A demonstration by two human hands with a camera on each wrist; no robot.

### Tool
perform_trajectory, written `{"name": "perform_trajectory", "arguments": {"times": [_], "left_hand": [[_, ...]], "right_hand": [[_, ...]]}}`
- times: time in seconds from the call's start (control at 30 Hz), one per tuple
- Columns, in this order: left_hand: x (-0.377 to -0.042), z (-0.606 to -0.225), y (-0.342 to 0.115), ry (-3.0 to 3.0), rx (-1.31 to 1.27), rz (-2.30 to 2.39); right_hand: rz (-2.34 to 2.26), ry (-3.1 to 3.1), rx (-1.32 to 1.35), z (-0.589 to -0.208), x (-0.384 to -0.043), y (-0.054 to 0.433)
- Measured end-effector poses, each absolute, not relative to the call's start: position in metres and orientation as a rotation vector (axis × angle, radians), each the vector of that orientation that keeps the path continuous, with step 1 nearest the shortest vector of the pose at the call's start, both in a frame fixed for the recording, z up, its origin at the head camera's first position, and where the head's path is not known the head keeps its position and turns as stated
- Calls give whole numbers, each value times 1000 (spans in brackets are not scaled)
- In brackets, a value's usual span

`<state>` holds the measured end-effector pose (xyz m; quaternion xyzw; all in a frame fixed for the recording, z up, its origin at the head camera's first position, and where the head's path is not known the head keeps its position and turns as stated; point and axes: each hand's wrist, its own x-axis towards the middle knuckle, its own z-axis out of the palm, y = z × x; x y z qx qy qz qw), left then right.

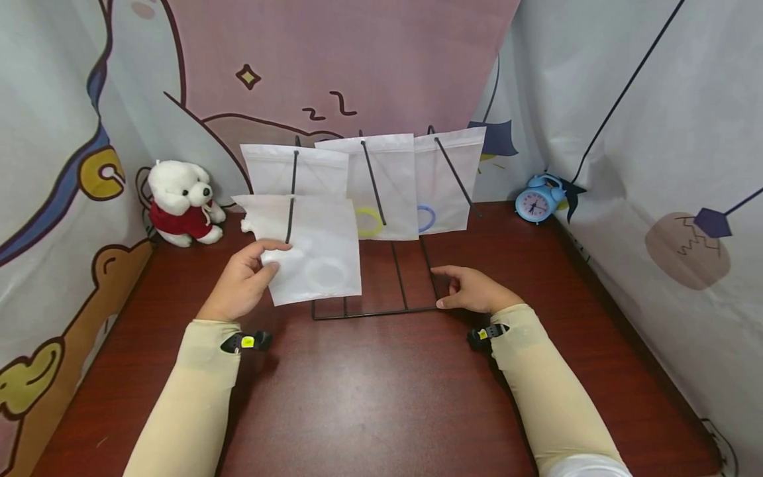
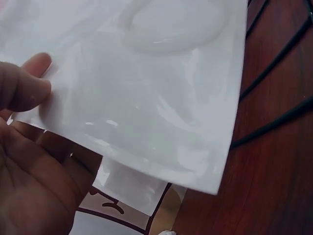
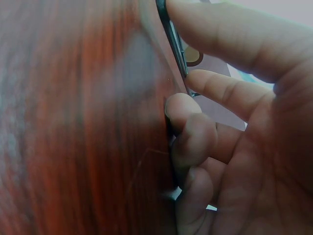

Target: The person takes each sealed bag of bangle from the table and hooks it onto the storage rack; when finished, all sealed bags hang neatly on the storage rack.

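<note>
My left hand (image 1: 241, 281) pinches the left edge of a white zip bag (image 1: 316, 228), its thumb on the front face. A pale ring shows faintly inside this bag. One prong of the black wire rack (image 1: 357, 315) passes through the bag's top, and another white bag (image 1: 322, 169) hangs behind it. My right hand (image 1: 473, 290) holds the right side of the rack's base, with thumb and index finger against the wire; the other fingers are curled. Two more bags hang from the rack: the middle one (image 1: 390, 179) shows a yellow ring, the right one (image 1: 461, 172) a blue ring.
A white plush bear (image 1: 181, 199) in a red top sits at the back left of the brown table (image 1: 369, 397). A light-blue alarm clock (image 1: 536, 199) stands at the back right. Printed cloth (image 1: 381, 66) closes off the back and sides.
</note>
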<state>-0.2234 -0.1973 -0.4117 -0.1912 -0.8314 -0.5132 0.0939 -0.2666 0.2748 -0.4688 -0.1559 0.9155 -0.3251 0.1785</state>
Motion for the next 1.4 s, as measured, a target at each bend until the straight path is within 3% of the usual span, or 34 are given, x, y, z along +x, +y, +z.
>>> {"name": "perform_trajectory", "arguments": {"times": [0.57,1.13,1.4], "left_hand": [[-230,-428,-192,-2322,-441,-1545],[-238,-445,-201,-2523,-590,-1543],[-242,-447,-198,-2503,-517,-1479]], "right_hand": [[-908,2592,-435,-465,-264,272],[-927,2584,-434,-467,-265,273],[-920,2591,-434,-467,-265,273]]}}
